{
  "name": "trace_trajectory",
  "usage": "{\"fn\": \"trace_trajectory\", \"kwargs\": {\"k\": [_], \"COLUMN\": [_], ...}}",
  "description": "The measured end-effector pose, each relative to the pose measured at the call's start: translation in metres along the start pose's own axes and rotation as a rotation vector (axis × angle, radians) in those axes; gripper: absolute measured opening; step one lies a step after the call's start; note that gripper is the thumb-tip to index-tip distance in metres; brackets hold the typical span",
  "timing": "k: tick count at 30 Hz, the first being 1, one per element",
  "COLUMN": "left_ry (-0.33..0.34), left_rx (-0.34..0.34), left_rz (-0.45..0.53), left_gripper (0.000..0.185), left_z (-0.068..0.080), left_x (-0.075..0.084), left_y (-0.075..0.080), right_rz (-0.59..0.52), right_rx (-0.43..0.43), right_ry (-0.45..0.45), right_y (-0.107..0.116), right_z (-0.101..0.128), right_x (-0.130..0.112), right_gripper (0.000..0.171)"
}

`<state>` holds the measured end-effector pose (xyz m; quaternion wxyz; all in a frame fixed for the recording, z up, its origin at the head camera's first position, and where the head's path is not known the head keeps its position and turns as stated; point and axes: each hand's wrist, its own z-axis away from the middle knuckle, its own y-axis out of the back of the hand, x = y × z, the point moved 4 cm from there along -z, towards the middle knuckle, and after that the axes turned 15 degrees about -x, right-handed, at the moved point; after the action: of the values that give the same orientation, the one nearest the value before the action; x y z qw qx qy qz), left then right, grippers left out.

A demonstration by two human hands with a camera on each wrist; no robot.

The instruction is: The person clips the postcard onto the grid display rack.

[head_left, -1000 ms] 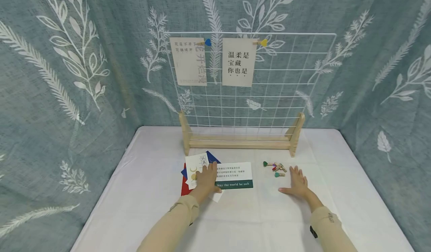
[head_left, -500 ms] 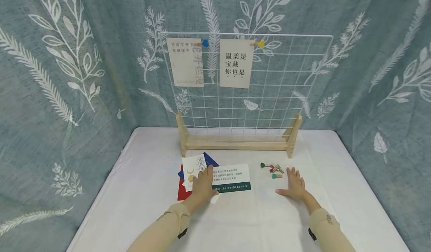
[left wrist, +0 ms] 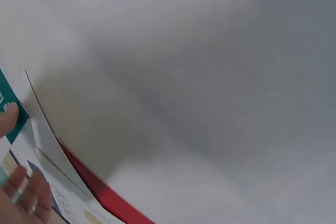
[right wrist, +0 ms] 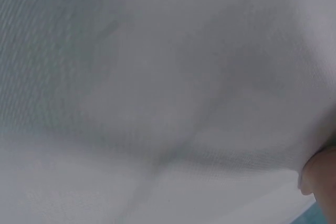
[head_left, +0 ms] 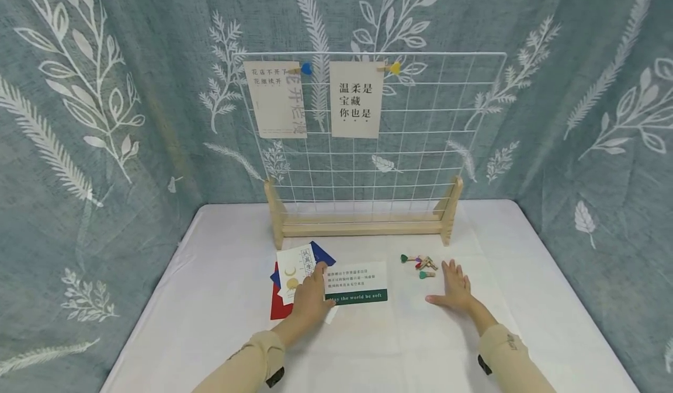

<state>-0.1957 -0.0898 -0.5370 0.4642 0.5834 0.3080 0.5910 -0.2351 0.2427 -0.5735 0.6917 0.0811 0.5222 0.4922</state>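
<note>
Left fingers (head_left: 316, 276) partly cover cards (head_left: 292, 264); grid rack (head_left: 363, 228) stands behind.

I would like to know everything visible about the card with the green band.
The card looks like paper: white, rectangular, with dark text and, along its near edge, a green band reading "May the world be soft". It lies print up, its right part on the white tablecloth. The left hand hides its left end in the head view, thumb on the band.
</note>
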Motion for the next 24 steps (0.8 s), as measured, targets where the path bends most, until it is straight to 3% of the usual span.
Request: {"fn": "trace_trajectory", "kwargs": {"k": [4, 8, 12, 15, 20, 24], "left_ry": [-0.038, -0.07, -0.088, -0.094, -0.07, -0.048], "left_rx": [-0.024, -0.071, -0.076, -0.068, -0.054, -0.03], "left_rz": [0.095, 0.325, 0.553, 0.641, 0.723, 0.8], "left_gripper": [0.072, 0.064, 0.064, 0.053, 0.018, 0.013], "left_z": [-0.001, -0.003, -0.004, -0.005, -0.001, 0.007], "left_x": [-0.005, -0.007, -0.008, -0.008, -0.007, -0.008], "left_y": [0.003, 0.007, 0.013, 0.016, 0.022, 0.026], "right_rz": [-0.012, -0.009, 0.02, 0.036, 0.042, 0.074], "right_rx": [-0.016, -0.026, -0.023, -0.006, 0.004, 0.071], "right_ry": [-0.009, -0.005, -0.006, -0.011, 0.003, 0.051], "right_y": [0.0, 0.0, 0.002, 0.002, 0.004, 0.012], "right_z": [0.001, 0.001, -0.002, -0.003, -0.001, 0.0], "right_x": [-0.002, -0.002, -0.002, -0.002, -0.003, -0.011], "right_gripper": [0.121, 0.12, 0.118, 0.119, 0.116, 0.1]}}
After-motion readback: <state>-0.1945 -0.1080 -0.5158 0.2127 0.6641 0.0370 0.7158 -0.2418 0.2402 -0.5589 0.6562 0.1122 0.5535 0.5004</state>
